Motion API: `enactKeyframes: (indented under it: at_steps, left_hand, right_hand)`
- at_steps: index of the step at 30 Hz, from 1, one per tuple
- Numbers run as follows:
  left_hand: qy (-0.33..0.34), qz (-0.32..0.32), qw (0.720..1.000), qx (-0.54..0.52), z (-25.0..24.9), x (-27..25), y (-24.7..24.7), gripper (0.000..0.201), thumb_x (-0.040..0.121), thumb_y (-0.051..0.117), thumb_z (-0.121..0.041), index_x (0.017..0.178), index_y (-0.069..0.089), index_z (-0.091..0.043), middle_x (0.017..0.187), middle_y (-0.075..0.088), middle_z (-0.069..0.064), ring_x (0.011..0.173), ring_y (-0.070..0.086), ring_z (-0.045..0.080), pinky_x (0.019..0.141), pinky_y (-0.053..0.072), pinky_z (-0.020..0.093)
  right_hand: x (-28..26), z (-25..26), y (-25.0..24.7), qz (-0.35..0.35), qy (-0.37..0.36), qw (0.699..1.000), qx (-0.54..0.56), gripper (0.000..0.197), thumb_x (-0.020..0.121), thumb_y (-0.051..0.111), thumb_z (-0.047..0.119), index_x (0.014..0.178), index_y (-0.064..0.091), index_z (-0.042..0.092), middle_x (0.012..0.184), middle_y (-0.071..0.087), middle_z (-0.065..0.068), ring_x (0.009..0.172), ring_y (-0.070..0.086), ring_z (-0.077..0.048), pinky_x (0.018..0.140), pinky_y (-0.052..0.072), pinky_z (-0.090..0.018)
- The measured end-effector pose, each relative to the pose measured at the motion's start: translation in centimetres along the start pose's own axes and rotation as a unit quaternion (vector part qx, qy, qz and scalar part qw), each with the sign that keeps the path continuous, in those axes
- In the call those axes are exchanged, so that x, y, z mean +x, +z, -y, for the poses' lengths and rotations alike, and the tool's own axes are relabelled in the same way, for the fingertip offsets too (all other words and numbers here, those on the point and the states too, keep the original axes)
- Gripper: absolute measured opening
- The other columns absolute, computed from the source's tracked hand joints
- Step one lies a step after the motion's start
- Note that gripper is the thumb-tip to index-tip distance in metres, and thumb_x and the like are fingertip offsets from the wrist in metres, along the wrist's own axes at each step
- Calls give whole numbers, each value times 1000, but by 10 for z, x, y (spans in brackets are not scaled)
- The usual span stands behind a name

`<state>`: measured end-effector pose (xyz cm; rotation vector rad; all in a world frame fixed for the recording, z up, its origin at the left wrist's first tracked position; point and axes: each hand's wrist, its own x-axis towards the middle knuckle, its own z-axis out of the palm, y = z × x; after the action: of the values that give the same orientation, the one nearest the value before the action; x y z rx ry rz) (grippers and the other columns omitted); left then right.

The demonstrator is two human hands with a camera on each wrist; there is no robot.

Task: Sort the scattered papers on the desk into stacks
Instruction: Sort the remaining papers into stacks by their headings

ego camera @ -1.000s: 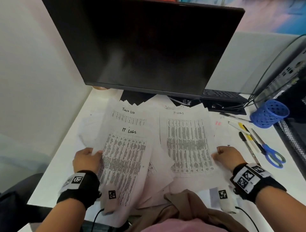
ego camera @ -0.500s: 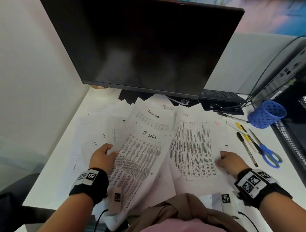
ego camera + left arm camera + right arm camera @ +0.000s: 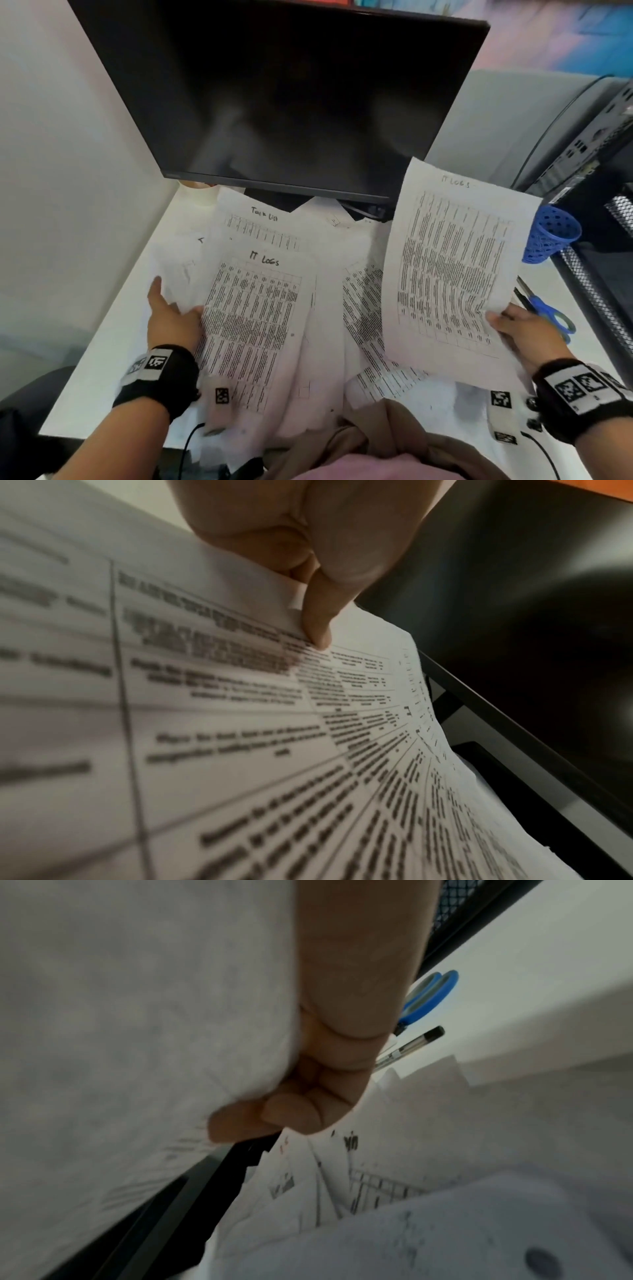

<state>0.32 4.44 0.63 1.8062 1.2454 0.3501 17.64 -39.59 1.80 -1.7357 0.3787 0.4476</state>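
Observation:
Printed sheets lie scattered over the white desk (image 3: 113, 329). My left hand (image 3: 173, 317) grips the left edge of a small bundle whose top sheet reads "IT Logs" (image 3: 255, 322), with a "Task List" sheet (image 3: 260, 226) behind it; in the left wrist view the thumb (image 3: 316, 615) presses on the printed bundle (image 3: 240, 750). My right hand (image 3: 524, 330) pinches the lower right corner of another "IT Logs" sheet (image 3: 452, 263), lifted off the desk and tilted up. In the right wrist view the fingers (image 3: 298, 1110) curl under that sheet (image 3: 137, 1042). More papers (image 3: 363, 308) lie between the hands.
A dark monitor (image 3: 284, 96) stands close behind the papers. At the right are a blue mesh pen cup (image 3: 551, 236) on its side, blue-handled scissors (image 3: 548, 311), pens (image 3: 411, 1047) and a black computer case (image 3: 596, 164). A white wall closes off the left.
My right hand has taken hold of the right "IT Logs" sheet and lifted it up and to the right. My left hand's bundle has shifted right and risen slightly.

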Motion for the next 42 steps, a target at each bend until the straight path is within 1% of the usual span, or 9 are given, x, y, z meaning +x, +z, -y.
enactKeyframes:
  at_steps: [4,12,15,19,25,29,33,37,42]
  left_hand:
    - [8,89,995,32,-5,-7,13,66,91,62,-10,148,28,-15,142,45,20,127,47,31,102,37,36]
    - [45,182,979,77,-14,-29,58,16,91,58,-17,105,56,-10,100,63,5,94,59,24,78,40,26]
    - [13,154,982,108,-14,-22,63,27,89,60,-20,111,60,-3,111,64,12,101,60,30,85,45,30]
    - [-28,72,975,210,-8,-16,59,37,86,60,-31,110,62,-3,121,54,19,111,52,38,93,42,38]
    - [-45,102,983,144,-10,-16,63,35,88,55,-27,113,58,-2,118,56,21,106,54,37,91,46,38]
    - [-62,96,986,121,-13,-13,63,34,90,52,-28,111,54,-1,118,55,22,105,54,38,90,45,38]
    - [-84,151,984,33,-19,-21,69,58,90,56,-31,136,37,-4,131,52,17,116,52,35,97,43,41]
    - [-51,131,990,7,-17,-26,69,77,80,73,-11,141,27,-13,112,54,6,99,54,26,87,44,35]
    - [-63,174,983,8,1,-25,62,49,79,76,-17,122,57,-2,113,67,11,106,62,31,90,50,38]
  right_hand:
    - [-8,4,28,44,-24,999,-18,19,88,53,-5,98,66,2,70,73,-1,59,68,-10,53,53,-16]
    - [-13,-13,112,113,-28,962,-246,23,87,58,1,69,62,15,63,61,5,63,57,-14,66,44,-25]
    - [-17,-10,129,121,-32,905,-406,22,91,52,24,97,65,7,90,65,-5,85,60,-19,81,47,-32]
    - [-19,-3,141,107,-12,915,-388,40,94,48,25,132,51,13,139,50,-3,126,47,-20,107,35,-29]
    - [-14,-18,150,146,-9,911,-387,6,91,57,13,91,54,19,88,58,2,80,54,-15,73,46,-26]
    - [1,-22,145,100,3,925,-366,9,90,56,17,88,49,23,90,47,4,92,42,-13,78,33,-24]
    - [-7,-21,157,166,-24,897,-410,30,95,39,7,121,53,11,112,59,-6,103,56,-19,85,42,-26]
    - [-17,-9,157,211,-67,878,-425,9,100,37,18,100,46,20,88,50,6,78,48,-9,67,35,-21]
    - [12,4,118,16,-101,873,-477,10,90,48,24,92,56,17,104,62,-12,99,59,-31,83,46,-32]
